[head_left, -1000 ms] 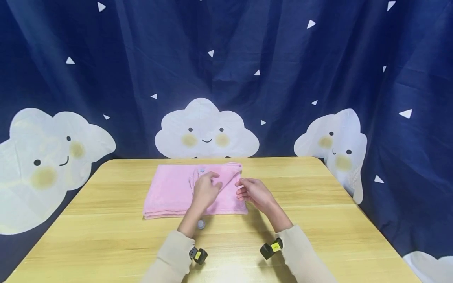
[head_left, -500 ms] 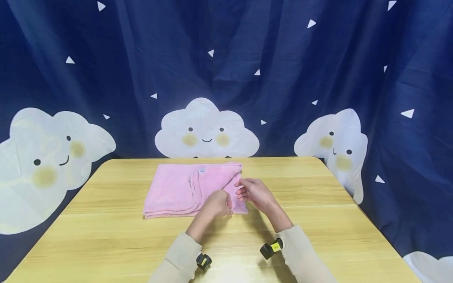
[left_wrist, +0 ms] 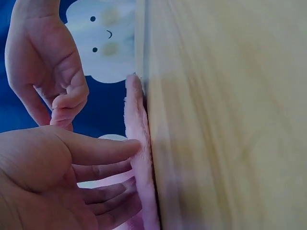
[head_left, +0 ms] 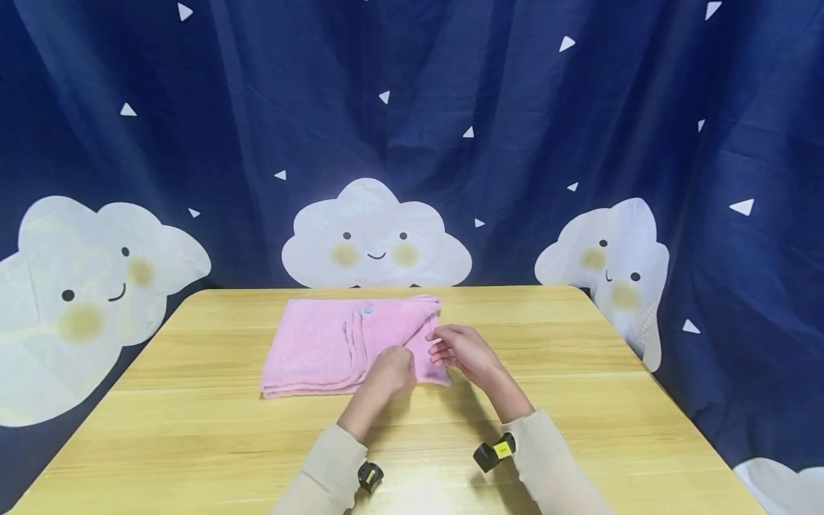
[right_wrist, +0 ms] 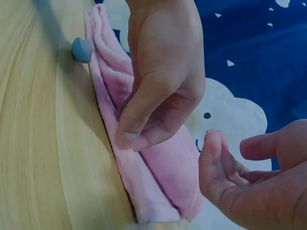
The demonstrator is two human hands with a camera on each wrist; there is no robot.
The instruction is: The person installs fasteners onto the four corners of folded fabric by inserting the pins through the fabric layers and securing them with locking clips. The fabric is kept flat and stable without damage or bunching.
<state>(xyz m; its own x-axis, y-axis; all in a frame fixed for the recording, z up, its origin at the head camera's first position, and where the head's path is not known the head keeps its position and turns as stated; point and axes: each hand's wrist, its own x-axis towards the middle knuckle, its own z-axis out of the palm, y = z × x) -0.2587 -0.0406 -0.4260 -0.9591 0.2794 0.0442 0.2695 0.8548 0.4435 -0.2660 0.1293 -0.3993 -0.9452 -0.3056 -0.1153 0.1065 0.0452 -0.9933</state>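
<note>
A folded pink plush cloth (head_left: 315,343) lies on the table, with one layer turned diagonally across its right half. My left hand (head_left: 389,372) is at its near edge, right of the middle. Thumb and fingers pinch that edge, as the left wrist view shows with the cloth edge (left_wrist: 144,158) and the right wrist view with the left hand (right_wrist: 165,76). My right hand (head_left: 473,354) hovers beside the cloth's right edge, fingers loosely bent and holding nothing. A small light blue round piece (head_left: 368,310) sits on the cloth. Another blue-grey ball (right_wrist: 82,50) shows at the near edge.
The wooden table (head_left: 193,443) extends around the cloth on all sides. A dark blue curtain (head_left: 412,143) with clouds and white triangles hangs behind it. A small black camera (head_left: 494,452) is strapped to the right wrist.
My left hand has moved from above the middle of the cloth toward its near edge and now pinches it. That edge has shifted slightly near the right corner. The right hand stays in place.
</note>
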